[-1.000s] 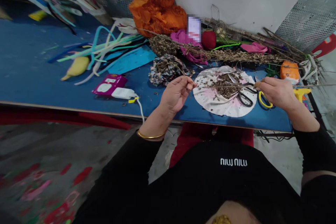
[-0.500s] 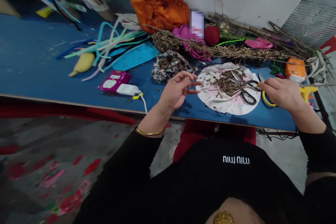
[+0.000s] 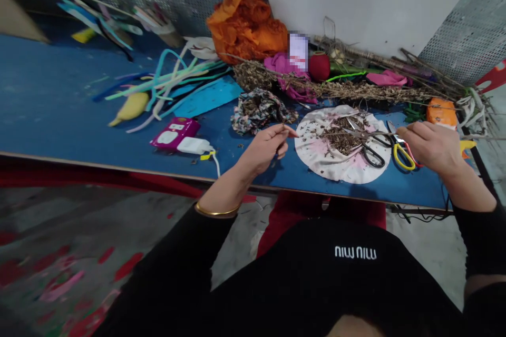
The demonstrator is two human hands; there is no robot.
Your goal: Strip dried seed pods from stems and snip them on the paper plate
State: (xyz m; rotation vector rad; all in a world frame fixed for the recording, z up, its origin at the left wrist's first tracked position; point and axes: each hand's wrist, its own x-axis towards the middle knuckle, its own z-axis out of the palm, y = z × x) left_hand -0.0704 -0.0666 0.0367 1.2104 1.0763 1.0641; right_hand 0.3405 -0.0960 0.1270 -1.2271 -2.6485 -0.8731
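Note:
My right hand (image 3: 432, 145) is closed in a pinch on a thin dried stem, which stretches left above the scissors. My left hand (image 3: 264, 150) is beside the left edge of a round white cloth (image 3: 316, 160). Its thumb and fingers are drawn together; what is between them is too small to make out. Crumbled dried plant bits (image 3: 342, 139) lie heaped on the cloth. Black-handled scissors (image 3: 369, 142) rest across the heap. A second pair of scissors with yellow and red handles (image 3: 404, 157) lies by the cloth, close under my right hand.
Dried plant stalks (image 3: 356, 88) lie along the back of the blue table (image 3: 47, 100). A crumpled patterned cloth (image 3: 256, 110), orange crumpled material (image 3: 247, 26) and a red thread spool (image 3: 319, 66) stand behind. Leftward are a purple power socket (image 3: 174, 134), a yellow balloon (image 3: 132, 106) and coloured strips.
My left hand has moved slightly left and down, and its fingers have gone from spread to drawn together. My right hand has shifted a little right, with the stem. The camera view has tilted slightly.

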